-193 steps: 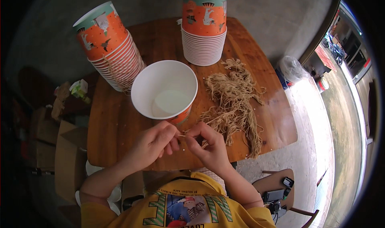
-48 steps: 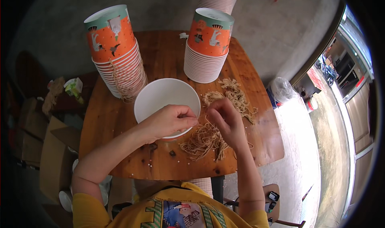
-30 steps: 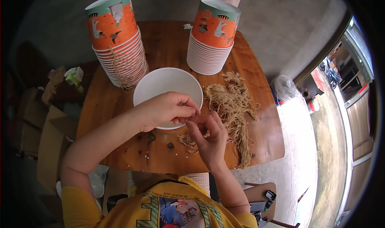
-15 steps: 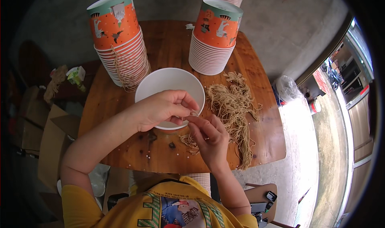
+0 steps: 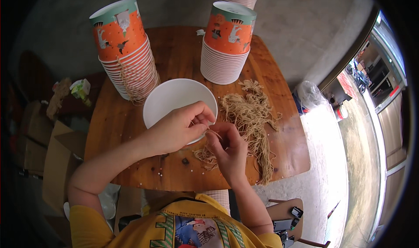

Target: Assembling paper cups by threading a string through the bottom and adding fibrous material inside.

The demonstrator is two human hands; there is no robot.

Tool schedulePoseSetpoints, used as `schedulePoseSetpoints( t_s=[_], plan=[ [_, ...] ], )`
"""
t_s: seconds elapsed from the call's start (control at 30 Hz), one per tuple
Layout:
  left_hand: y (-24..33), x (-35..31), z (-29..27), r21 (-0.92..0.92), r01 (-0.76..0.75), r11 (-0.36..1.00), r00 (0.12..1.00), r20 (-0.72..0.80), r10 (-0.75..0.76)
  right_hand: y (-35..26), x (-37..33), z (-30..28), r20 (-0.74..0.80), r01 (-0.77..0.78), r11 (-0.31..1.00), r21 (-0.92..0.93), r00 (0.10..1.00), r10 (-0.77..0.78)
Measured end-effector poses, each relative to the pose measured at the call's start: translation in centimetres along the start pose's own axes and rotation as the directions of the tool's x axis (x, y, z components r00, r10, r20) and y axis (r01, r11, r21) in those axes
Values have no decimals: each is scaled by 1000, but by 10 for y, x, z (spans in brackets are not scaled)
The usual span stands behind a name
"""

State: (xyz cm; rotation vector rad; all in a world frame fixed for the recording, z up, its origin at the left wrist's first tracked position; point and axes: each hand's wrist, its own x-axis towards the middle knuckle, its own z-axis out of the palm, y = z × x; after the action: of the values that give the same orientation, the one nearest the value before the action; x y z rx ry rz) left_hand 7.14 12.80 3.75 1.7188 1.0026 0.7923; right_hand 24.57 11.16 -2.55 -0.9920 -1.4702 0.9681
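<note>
Over the near right rim of a white bowl (image 5: pixel 168 101), my two hands meet with fingertips almost touching. A thin tan string (image 5: pixel 213 132) runs between them. My left hand (image 5: pixel 185 123) is closed in a pinch on it, with its fingers curled. My right hand (image 5: pixel 229 145) pinches the same string between thumb and forefinger; its other fingers are bent and partly hidden. Just beyond and to the right of my right hand lies a loose heap of tan strings (image 5: pixel 244 110), some of them trailing towards the table's front edge.
Two tall stacks of orange-and-green paper buckets (image 5: pixel 124 43) (image 5: pixel 230 34) stand upside down at the back of the wooden table (image 5: pixel 290 143). Strings hang over the left stack. Small white beads dot the table. An open cardboard box (image 5: pixel 61 160) sits at the left, a stool (image 5: pixel 283 213) at the lower right.
My right fingers have shifted up and curled more around the string, which now shows as a loop at the fingertips. The whole view has moved slightly.
</note>
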Motion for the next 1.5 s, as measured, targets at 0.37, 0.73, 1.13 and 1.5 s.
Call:
schedulePoseSetpoints(
  t_s=[0.37,0.73,1.13,1.5],
  plan=[
    [3,-5,-2,309,-136,941,991,43,129,-12,-1,-1,-18,26,981,-191,999,-30],
    [5,-14,4,492,-199,848,968,-35,248,-7,-8,7,-2,316,834,-453,935,-355],
    [0,-20,11,306,-72,949,972,-191,135,4,-8,10,72,530,671,-518,809,-583],
    [1,-16,11,159,-10,987,991,-128,30,-3,-15,8,-52,192,937,-291,975,-215]
  ],
)
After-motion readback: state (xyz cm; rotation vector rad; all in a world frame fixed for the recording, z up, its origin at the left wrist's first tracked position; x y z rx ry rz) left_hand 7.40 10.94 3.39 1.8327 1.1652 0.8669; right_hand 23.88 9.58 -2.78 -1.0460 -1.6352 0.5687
